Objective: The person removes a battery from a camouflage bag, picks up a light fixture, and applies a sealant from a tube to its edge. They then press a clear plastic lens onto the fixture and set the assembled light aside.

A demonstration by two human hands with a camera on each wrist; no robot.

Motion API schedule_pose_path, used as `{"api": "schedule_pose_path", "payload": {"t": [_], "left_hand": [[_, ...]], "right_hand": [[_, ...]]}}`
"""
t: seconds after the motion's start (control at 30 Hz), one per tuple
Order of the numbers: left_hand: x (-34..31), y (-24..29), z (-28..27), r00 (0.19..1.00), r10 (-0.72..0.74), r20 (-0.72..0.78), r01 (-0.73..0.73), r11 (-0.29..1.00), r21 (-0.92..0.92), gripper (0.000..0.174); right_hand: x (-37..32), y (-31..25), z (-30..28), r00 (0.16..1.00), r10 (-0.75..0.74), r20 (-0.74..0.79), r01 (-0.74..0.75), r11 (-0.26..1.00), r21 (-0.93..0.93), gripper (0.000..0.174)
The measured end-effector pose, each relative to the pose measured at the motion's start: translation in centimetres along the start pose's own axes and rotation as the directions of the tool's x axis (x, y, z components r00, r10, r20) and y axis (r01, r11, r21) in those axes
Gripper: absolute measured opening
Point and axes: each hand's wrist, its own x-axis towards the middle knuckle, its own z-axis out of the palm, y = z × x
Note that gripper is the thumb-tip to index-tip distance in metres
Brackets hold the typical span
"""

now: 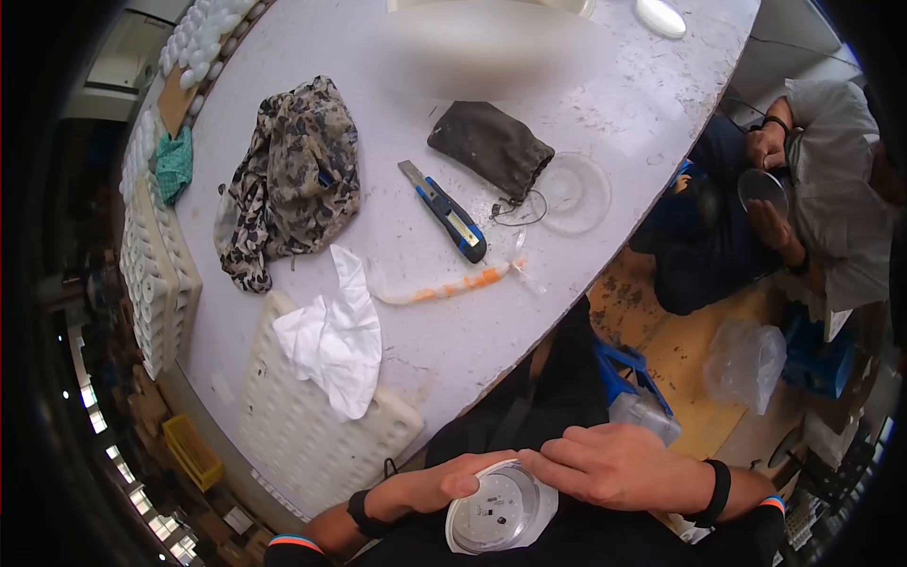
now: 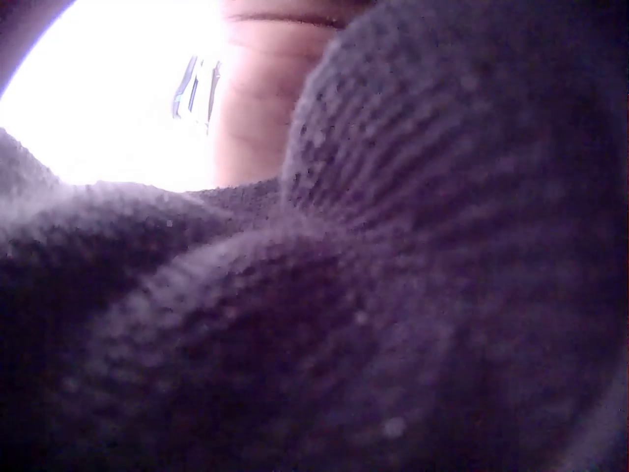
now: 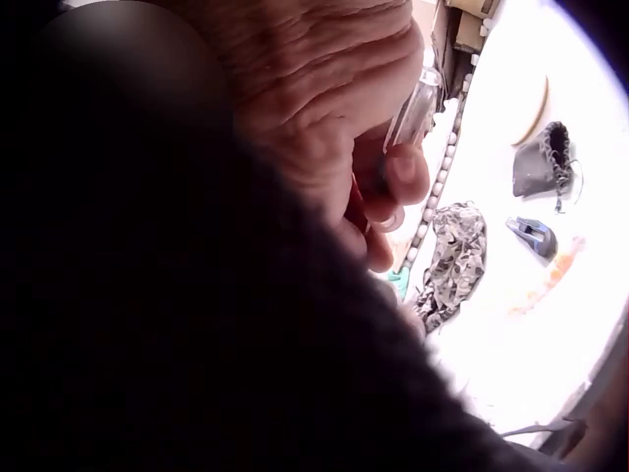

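Over the lap in the head view, a clear plastic bowl (image 1: 505, 515) with a pale rim is held between both hands, several small dark specks on its round face. My left hand (image 1: 430, 484) grips the rim at its left side, thumb laid over the edge. From the other side, my right hand (image 1: 614, 465) holds the upper right rim with bent fingers. In the right wrist view the right hand (image 3: 319, 88) has its fingers curled beside a clear plastic edge (image 3: 417, 110); a dark sleeve hides much. Dark ribbed fabric (image 2: 324, 324) covers most of the left wrist view.
On the table (image 1: 406, 350) lie a utility knife (image 1: 444, 213), a dark drawstring pouch (image 1: 487, 146), a clear round lid (image 1: 572, 194), camouflage cloth (image 1: 302, 170), white cloth (image 1: 340, 345) and a dimpled white tray (image 1: 283, 416). Another person (image 1: 831, 189) sits at right, holding a clear disc (image 1: 761, 192).
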Motion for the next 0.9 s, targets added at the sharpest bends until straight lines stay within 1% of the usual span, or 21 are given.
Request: {"api": "schedule_pose_path", "payload": {"t": [0.07, 0.1, 0.13, 0.17, 0.23, 0.27, 0.3, 0.33, 0.37, 0.4, 0.47, 0.53, 0.57, 0.6, 0.63, 0.67, 0.7, 0.77, 0.8, 0.87, 0.9], "left_hand": [[0.1, -0.3, -0.3, 0.999, 0.01, 0.033, -0.01, 1.0, -0.005, 0.095], [0.1, -0.2, -0.3, 0.999, 0.01, 0.032, -0.01, 1.0, -0.003, 0.095], [0.2, -0.1, -0.3, 0.998, -0.011, 0.057, 0.015, 0.997, -0.072, 0.094], [0.3, 0.1, -0.4, 0.996, -0.03, 0.084, 0.041, 0.99, -0.138, 0.093], [0.2, 0.0, -0.6, 0.994, -0.03, 0.101, 0.045, 0.988, -0.146, 0.092], [0.2, -0.1, -0.8, 0.993, -0.024, 0.115, 0.042, 0.986, -0.159, 0.092], [0.2, -0.1, -0.8, 0.994, -0.017, 0.112, 0.035, 0.986, -0.163, 0.092], [0.3, -0.1, -0.8, 0.995, 0.003, 0.1, 0.01, 0.992, -0.125, 0.092], [0.4, -0.1, -0.9, 0.996, 0.021, 0.088, -0.013, 0.996, -0.087, 0.092], [0.4, -0.2, -0.9, 0.996, 0.023, 0.087, -0.015, 0.996, -0.088, 0.092], [0.5, -0.3, -1.0, 0.999, 0.012, 0.043, -0.011, 1.0, -0.024, 0.093], [0.7, -0.4, -1.1, 0.999, -0.02, 0.027, 0.021, 0.999, -0.031, 0.098], [0.8, -0.4, -1.2, 0.999, -0.049, -0.001, 0.049, 0.998, -0.037, 0.102], [0.7, -0.5, -1.3, 0.999, -0.049, 0.002, 0.049, 0.998, -0.036, 0.102], [0.6, -0.5, -1.6, 0.999, -0.038, 0.034, 0.038, 0.999, 0.006, 0.097], [0.5, -0.6, -1.7, 0.997, -0.028, 0.066, 0.025, 0.999, 0.047, 0.092], [0.5, -0.6, -1.7, 0.998, -0.027, 0.065, 0.024, 0.999, 0.048, 0.092], [0.6, -0.7, -1.6, 0.998, -0.04, -0.057, 0.049, 0.985, 0.166, 0.088], [0.5, -0.1, -1.3, 0.998, -0.039, -0.055, 0.048, 0.985, 0.168, 0.088], [-0.2, 1.9, -0.3, 0.977, 0.104, -0.187, -0.044, 0.952, 0.303, 0.092], [-0.5, 2.1, 0.1, 0.978, 0.102, -0.182, -0.042, 0.951, 0.306, 0.092]], "right_hand": [[0.4, 0.0, 0.2, 1.0, -0.002, 0.004, 0.002, 1.0, -0.001, 0.041], [1.3, -0.2, 0.2, 0.998, -0.057, -0.031, 0.056, 0.998, -0.004, 0.042], [1.8, -0.3, 0.2, 0.992, -0.109, -0.066, 0.109, 0.994, -0.01, 0.042], [1.9, -0.3, 0.3, 0.992, -0.108, -0.069, 0.108, 0.994, -0.014, 0.042], [2.1, 0.0, 1.1, 0.988, -0.108, -0.109, 0.114, 0.992, 0.056, 0.033], [1.7, 0.3, 1.8, 0.988, -0.113, -0.105, 0.119, 0.991, 0.056, 0.033], [1.0, 0.5, 2.8, 0.979, 0.036, -0.201, 0.015, 0.968, 0.249, 0.032], [0.5, 0.8, 3.9, 0.945, 0.199, -0.261, -0.068, 0.896, 0.439, 0.031], [0.4, 0.9, 5.0, 0.894, 0.344, -0.287, -0.106, 0.784, 0.611, 0.031], [0.5, 0.8, 4.7, 0.895, 0.343, -0.285, -0.106, 0.784, 0.611, 0.031], [0.5, 0.3, 4.1, 0.854, 0.52, -0.033, -0.304, 0.548, 0.78, 0.031], [1.0, 0.0, 4.4, 0.847, 0.529, -0.053, -0.311, 0.573, 0.758, 0.027], [1.0, 0.2, 4.8, 0.863, 0.492, -0.116, -0.241, 0.602, 0.761, 0.024], [1.2, 0.4, 5.2, 0.875, 0.45, -0.178, -0.168, 0.627, 0.76, 0.02], [1.2, 0.4, 5.5, 0.869, 0.443, -0.222, -0.142, 0.653, 0.744, 0.015], [1.3, 0.4, 5.5, 0.869, 0.441, -0.223, -0.141, 0.653, 0.744, 0.015], [1.4, 0.3, 5.6, 0.869, 0.431, -0.245, -0.135, 0.681, 0.72, 0.015], [1.2, 0.4, 5.7, 0.868, 0.419, -0.268, -0.129, 0.71, 0.692, 0.014], [0.9, 0.6, 6.1, 0.851, 0.433, -0.298, -0.14, 0.733, 0.665, 0.014], [0.7, 0.7, 6.2, 0.829, 0.449, -0.335, -0.153, 0.757, 0.635, 0.014], [0.6, 0.7, 6.1, 0.815, 0.458, -0.356, -0.159, 0.766, 0.623, 0.014]]}}
